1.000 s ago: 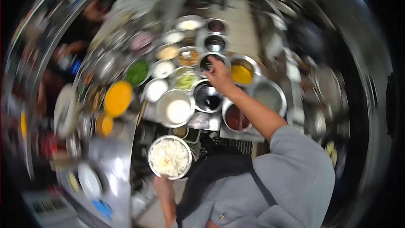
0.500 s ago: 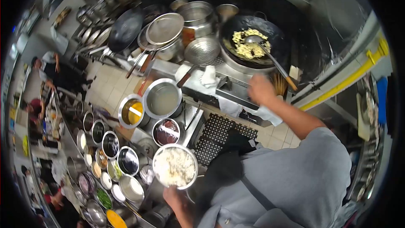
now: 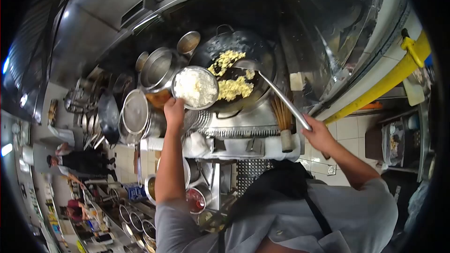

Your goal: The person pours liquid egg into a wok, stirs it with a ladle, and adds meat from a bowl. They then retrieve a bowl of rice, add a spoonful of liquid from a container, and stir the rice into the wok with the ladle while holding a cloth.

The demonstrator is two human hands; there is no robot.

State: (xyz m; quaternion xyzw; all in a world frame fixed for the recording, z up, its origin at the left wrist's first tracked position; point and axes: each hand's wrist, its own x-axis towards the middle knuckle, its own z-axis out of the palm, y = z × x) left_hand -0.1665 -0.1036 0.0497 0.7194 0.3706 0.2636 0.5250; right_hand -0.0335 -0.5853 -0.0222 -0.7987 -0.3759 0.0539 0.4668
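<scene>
My left hand [image 3: 174, 110] grips the rim of a metal bowl of white rice [image 3: 195, 87] and holds it up at the left edge of a black wok [image 3: 253, 47]. Yellow scrambled egg [image 3: 232, 84] lies in the wok. My right hand [image 3: 318, 134] is closed on the long handle of a metal ladle [image 3: 281, 99], whose scoop rests in the wok among the egg.
Steel pots [image 3: 158, 68] and a lidded pan [image 3: 136, 111] stand left of the wok. White cloths [image 3: 197, 145] hang on the stove front. Sauce bowls [image 3: 196, 199] sit low on the left. Other people [image 3: 77, 161] stand far left. A yellow pipe [image 3: 384, 84] runs on the right.
I have turned toward the stove. My left hand raised the rice bowl from waist height to the wok's edge. My right hand went from the sauce bowls to the ladle handle.
</scene>
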